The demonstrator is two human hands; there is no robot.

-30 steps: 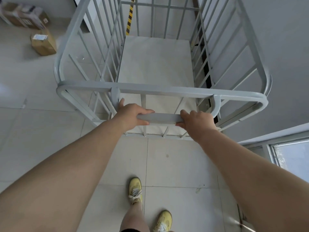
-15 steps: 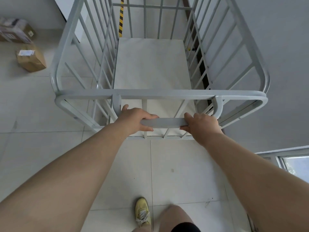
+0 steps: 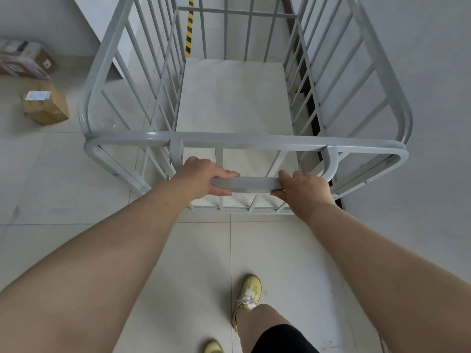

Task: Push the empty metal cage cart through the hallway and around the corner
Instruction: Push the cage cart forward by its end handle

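Pale grey metal cage cart (image 3: pixel 244 141) with barred sides, standing on the white tiled floor (image 3: pixel 63 174) straight ahead, its flat light base (image 3: pixel 234 98) bare. Close along its right side, a plain white wall (image 3: pixel 433 72). Grey tubular handle bar (image 3: pixel 251 184) across the near end, gripped at both ends. Left hand (image 3: pixel 204 178) wrapped over the bar's left end, fingers (image 3: pixel 221 192) curled under and thumb on top. Right hand (image 3: pixel 304 188) clamped on the right end, fingers folded round the bar. Both forearms stretched forward. Below, a yellow laced sneaker (image 3: pixel 248 295) planted on the tiles, a second one (image 3: pixel 212 347) at the bottom edge. Far left, a brown cardboard box (image 3: pixel 46 105) with a white label, and a larger carton (image 3: pixel 24 59) behind it. Beyond the cart, a yellow-and-black striped strip (image 3: pixel 189 29).
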